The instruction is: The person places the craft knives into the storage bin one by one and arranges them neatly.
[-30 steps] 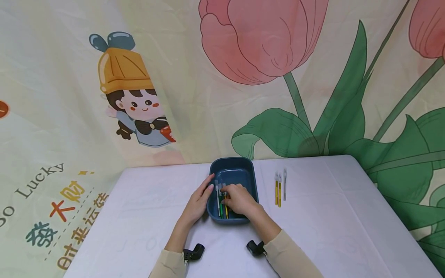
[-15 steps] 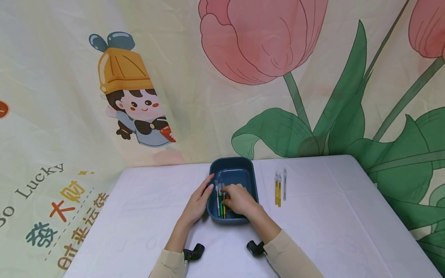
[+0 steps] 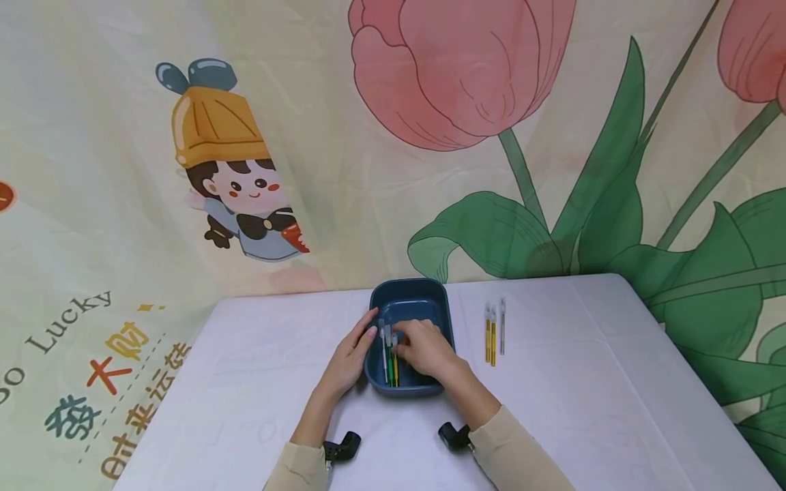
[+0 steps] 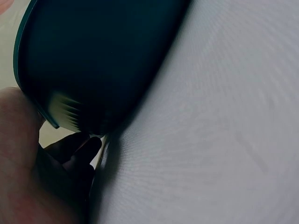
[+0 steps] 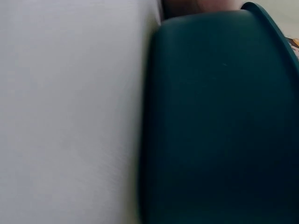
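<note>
We see a dark blue tray (image 3: 410,308) standing on the white worktop (image 3: 245,382), near its far edge. The left hand (image 3: 351,354) rests against the tray's left wall, fingers extended along the rim and holding nothing. The right hand (image 3: 425,349) lies inside the tray, fingers curled over a small bundle of pens (image 3: 389,354), white, green and yellow, that lie lengthwise along the tray's left side; we cannot tell whether the fingers actually grip a pen or only touch them. Three more pens (image 3: 494,327), two yellow and one white, lie side by side on the worktop to the right of the tray, apart from it. In both wrist views we see only the tray's outer wall (image 4: 98,60) close up against the worktop, blurred. A printed cloth with tulips (image 3: 460,68) and a cartoon figure (image 3: 236,164) hangs behind.
</note>
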Available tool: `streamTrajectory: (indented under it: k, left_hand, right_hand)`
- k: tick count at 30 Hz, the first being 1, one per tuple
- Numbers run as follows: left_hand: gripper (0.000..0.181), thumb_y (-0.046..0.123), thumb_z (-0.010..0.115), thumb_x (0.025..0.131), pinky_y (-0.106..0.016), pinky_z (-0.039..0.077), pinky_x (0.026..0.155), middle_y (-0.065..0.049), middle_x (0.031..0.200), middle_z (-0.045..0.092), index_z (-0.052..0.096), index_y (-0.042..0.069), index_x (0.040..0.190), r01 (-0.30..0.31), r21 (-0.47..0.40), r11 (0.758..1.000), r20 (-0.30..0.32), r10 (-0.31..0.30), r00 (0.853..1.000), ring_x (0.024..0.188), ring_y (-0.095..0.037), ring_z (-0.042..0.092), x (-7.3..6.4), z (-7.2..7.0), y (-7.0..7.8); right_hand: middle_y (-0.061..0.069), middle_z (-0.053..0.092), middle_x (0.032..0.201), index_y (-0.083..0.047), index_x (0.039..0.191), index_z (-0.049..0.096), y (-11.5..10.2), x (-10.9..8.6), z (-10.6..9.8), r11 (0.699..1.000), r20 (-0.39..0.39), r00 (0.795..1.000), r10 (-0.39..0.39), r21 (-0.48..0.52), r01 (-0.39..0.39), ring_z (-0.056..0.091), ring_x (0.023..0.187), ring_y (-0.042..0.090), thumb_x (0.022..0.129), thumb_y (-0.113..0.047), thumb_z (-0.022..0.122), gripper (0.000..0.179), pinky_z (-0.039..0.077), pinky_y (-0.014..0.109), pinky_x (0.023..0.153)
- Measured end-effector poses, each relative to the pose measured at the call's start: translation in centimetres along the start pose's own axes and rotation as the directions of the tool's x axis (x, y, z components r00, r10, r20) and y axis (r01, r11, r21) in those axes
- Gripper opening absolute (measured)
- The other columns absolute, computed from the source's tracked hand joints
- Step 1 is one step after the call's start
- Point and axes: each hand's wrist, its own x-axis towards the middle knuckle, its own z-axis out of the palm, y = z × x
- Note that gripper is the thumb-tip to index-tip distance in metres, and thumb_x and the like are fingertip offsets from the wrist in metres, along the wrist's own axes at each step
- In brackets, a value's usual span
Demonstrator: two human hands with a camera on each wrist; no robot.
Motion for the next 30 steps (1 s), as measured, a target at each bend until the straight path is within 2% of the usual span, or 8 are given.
streamTrajectory:
  k: [5, 11, 15, 20, 25, 30]
  left_hand:
    - [0.05, 0.032, 0.043, 0.113, -0.056, 0.017, 0.13, -0.001, 0.17, 0.033, 0.038, 0.024, 0.163, 0.004, 0.002, 1.0, -0.012, -0.004, 1.0, 0.16, -0.027, 0.025, 0.0, 0.1, 0.1]
    - [0.05, 0.03, 0.044, 0.113, -0.055, 0.018, 0.13, -0.001, 0.169, 0.034, 0.039, 0.024, 0.162, 0.005, 0.002, 1.0, -0.021, -0.005, 1.0, 0.159, -0.027, 0.026, 0.0, 0.2, 0.0]
    - [0.05, 0.033, 0.042, 0.114, -0.054, 0.016, 0.131, 0.0, 0.17, 0.032, 0.037, 0.026, 0.163, 0.006, 0.015, 1.0, -0.024, -0.006, 1.0, 0.16, -0.025, 0.025, 0.7, 0.3, -1.4]
    - [0.05, 0.042, 0.042, 0.112, -0.055, 0.015, 0.131, 0.005, 0.17, 0.033, 0.038, 0.035, 0.161, -0.007, 0.028, 1.0, -0.043, 0.008, 0.999, 0.16, -0.023, 0.024, 1.4, 0.4, -3.4]
    - [0.05, 0.05, 0.044, 0.11, -0.054, 0.019, 0.13, 0.011, 0.168, 0.035, 0.04, 0.04, 0.159, -0.039, 0.041, 0.998, -0.055, 0.041, 0.998, 0.159, -0.02, 0.027, 1.4, 0.4, -3.9]
    - [0.055, 0.055, 0.044, 0.108, -0.054, 0.02, 0.13, 0.011, 0.167, 0.036, 0.04, 0.036, 0.16, -0.048, 0.048, 0.998, -0.059, 0.051, 0.997, 0.159, -0.021, 0.028, 1.4, 0.5, -3.8]
  right_hand:
    - [-0.001, 0.07, 0.08, -0.003, 0.137, 0.067, -0.1, -0.2, -1.1, 1.0, -0.019, 1.0, 0.006, 0.03, -0.006, 0.063, 0.061, 0.008, 0.099, -0.016, 0.073, 0.041, 0.055, 0.022, 0.058]
    - [-0.003, 0.067, 0.08, -0.005, 0.137, 0.067, 0.0, -0.5, -2.5, 1.0, -0.085, 0.996, -0.012, 0.018, 0.014, 0.06, 0.064, 0.01, 0.098, -0.018, 0.074, 0.041, 0.053, 0.021, 0.058]
    - [-0.002, 0.067, 0.082, -0.006, 0.136, 0.068, -0.1, -0.8, -3.5, 1.0, -0.129, 0.992, -0.012, 0.025, 0.016, 0.06, 0.067, 0.011, 0.098, -0.019, 0.075, 0.04, 0.053, 0.023, 0.059]
    - [0.0, 0.069, 0.089, -0.007, 0.137, 0.068, 0.0, -1.2, -4.9, 0.999, -0.161, 0.987, 0.01, 0.048, -0.002, 0.061, 0.071, 0.012, 0.099, -0.019, 0.074, 0.04, 0.055, 0.025, 0.062]
    - [0.002, 0.071, 0.092, -0.006, 0.14, 0.065, 0.5, -1.5, -5.9, 0.996, -0.179, 0.982, 0.058, 0.075, -0.045, 0.063, 0.069, 0.011, 0.1, -0.019, 0.072, 0.043, 0.057, 0.026, 0.063]
    - [0.002, 0.071, 0.09, -0.006, 0.139, 0.065, 1.0, -1.6, -6.6, 0.994, -0.213, 0.973, 0.089, 0.085, -0.073, 0.064, 0.065, 0.01, 0.099, -0.018, 0.074, 0.043, 0.057, 0.026, 0.062]
